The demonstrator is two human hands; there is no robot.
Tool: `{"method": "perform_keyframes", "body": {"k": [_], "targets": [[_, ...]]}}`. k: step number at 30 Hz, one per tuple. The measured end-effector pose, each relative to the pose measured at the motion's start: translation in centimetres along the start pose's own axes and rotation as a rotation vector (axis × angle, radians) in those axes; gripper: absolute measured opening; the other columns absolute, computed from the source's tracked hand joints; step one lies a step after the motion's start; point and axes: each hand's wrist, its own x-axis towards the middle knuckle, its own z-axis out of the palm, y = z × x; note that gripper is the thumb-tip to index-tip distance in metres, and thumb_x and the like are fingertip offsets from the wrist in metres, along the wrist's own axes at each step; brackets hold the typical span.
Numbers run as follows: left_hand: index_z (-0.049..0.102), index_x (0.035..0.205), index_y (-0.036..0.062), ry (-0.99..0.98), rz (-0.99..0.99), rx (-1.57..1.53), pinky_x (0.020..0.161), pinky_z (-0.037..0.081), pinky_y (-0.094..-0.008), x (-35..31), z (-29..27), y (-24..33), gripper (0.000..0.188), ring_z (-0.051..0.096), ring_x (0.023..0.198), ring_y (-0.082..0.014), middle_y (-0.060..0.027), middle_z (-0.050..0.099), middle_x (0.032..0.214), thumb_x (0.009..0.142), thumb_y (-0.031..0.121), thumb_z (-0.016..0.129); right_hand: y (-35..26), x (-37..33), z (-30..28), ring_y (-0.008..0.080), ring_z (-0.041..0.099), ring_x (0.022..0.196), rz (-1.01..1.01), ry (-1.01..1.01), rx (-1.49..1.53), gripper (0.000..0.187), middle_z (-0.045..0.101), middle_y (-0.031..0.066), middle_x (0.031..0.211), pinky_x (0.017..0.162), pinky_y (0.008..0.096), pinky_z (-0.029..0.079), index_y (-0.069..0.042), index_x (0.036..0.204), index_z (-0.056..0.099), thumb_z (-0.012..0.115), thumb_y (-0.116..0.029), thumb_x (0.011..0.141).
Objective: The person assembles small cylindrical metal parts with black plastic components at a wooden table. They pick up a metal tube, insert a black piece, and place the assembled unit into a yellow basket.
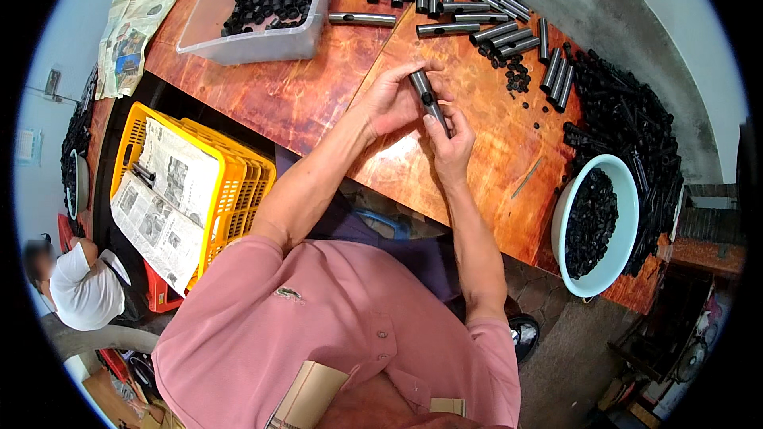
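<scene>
A short metal tube [424,92] with a dark hole in its side is held tilted over the wooden table between my hands. My left hand [389,103] curls round its upper end, the fingers partly hidden behind it. At the lower end, my right hand [454,145] closes on the tube with the thumb along it. Beyond my hands lie many similar metal tubes [447,29], some stacked, along the table's far side. Small black ring-like parts [518,79] are scattered to the right of my hands.
A clear plastic bin [286,49] of black caps stands at the far left. On the right are a pale blue basin [562,230] of small black parts and a heap of black pieces [636,143]. Yellow crates [238,191] with newspaper stand left; a person [86,286] sits beyond.
</scene>
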Motion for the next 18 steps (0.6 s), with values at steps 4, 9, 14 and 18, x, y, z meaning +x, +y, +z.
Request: {"method": "perform_keyframes", "body": {"k": [4, 9, 14, 18], "targets": [[0.053, 0.121, 0.0016, 0.040, 0.043, 0.093, 0.088, 0.050, -0.0449, 0.1, 0.6, -0.5, 0.032, 0.061, 0.087, -0.0293, -0.0092, 0.061, 0.081, 0.102, 0.026, 0.050, 0.3, -0.2, 0.6, 0.0069, 0.052, 0.057, -0.090, 0.069, -0.057, 0.024, 0.059, 0.0020, 0.064, 0.052, 0.0242, 0.040, 0.003, 0.099, 0.061, 0.072, -0.016, 0.090], [0.052, 0.120, 0.0020, 0.113, 0.066, 0.225, 0.082, 0.051, -0.0405, 0.3, 1.7, -0.6, 0.031, 0.061, 0.082, -0.0262, -0.0078, 0.059, 0.078, 0.103, 0.027, 0.048, 1.0, 0.0, 0.5, 0.0078, 0.052, 0.056, -0.182, 0.132, -0.200, 0.022, 0.056, 0.0015, 0.060, 0.051, 0.0249, 0.039, 0.001, 0.095, 0.059, 0.071, -0.017, 0.090], [0.054, 0.116, 0.0067, 0.265, 0.059, 0.200, 0.085, 0.053, -0.0432, 2.6, 0.9, -0.9, 0.033, 0.064, 0.082, -0.0266, -0.0081, 0.063, 0.085, 0.105, 0.036, 0.043, 0.6, 1.0, 0.4, 0.0059, 0.047, 0.054, 0.082, 0.074, 0.038, 0.022, 0.055, -0.0001, 0.063, 0.049, 0.0238, 0.035, 0.000, 0.095, 0.058, 0.069, -0.019, 0.093], [0.054, 0.114, 0.0067, 0.268, 0.103, 0.149, 0.095, 0.048, -0.0458, 2.6, -0.6, -1.6, 0.046, 0.062, 0.098, -0.0287, -0.0112, 0.064, 0.099, 0.106, 0.048, 0.037, 0.6, 1.5, 0.5, 0.0059, 0.048, 0.055, 0.130, 0.036, 0.128, 0.022, 0.056, -0.0003, 0.067, 0.048, 0.0231, 0.035, 0.001, 0.101, 0.057, 0.066, -0.019, 0.095]]}}
